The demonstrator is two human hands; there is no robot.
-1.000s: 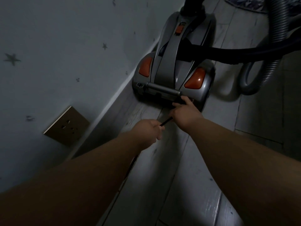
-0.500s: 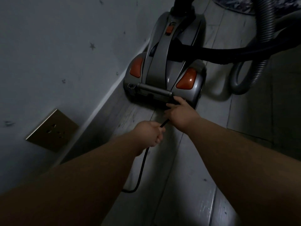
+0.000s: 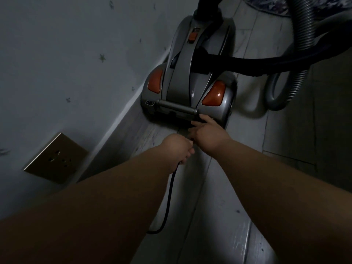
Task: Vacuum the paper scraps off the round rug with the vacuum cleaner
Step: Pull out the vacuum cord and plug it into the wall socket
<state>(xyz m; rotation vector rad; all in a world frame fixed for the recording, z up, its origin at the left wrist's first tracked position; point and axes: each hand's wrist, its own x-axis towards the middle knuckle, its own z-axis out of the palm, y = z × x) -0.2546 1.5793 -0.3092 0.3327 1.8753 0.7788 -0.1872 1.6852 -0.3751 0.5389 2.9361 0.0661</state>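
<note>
Evidently the power cord (image 3: 169, 197) is being drawn out of the back of the vacuum cleaner (image 3: 190, 79), which sits on the pale plank floor (image 3: 219, 216) close against the wall (image 3: 66, 54), its rear end turned toward the person. The left hand (image 3: 176, 149) is curled into a fist around the cord, which runs from under the fist down along the floor and loops off beneath the left forearm; gripping it this way looks meant for pulling slack toward the wall socket (image 3: 55, 159), a brass-coloured plate low on the wall just to the left. The right hand (image 3: 206, 136) reaches to the rear edge of the machine, its fingers (image 3: 204, 119) stretched forward and touching the dark recess under the rear handle bar, probably to guide the cord where it leaves the body or to steady the machine; whether those fingers pinch the cord there I cannot tell, since the light is poor and the spot is in shadow. The plug itself is not visible. A ribbed grey hose (image 3: 297, 54) curves away to the right with a black tube (image 3: 266, 63) lying across the machine, both cut off by the frame. Only a dark patterned sliver of the round rug (image 3: 270, 6) shows at the top edge, well apart from the hands, and no paper scraps can be made out on it.
</note>
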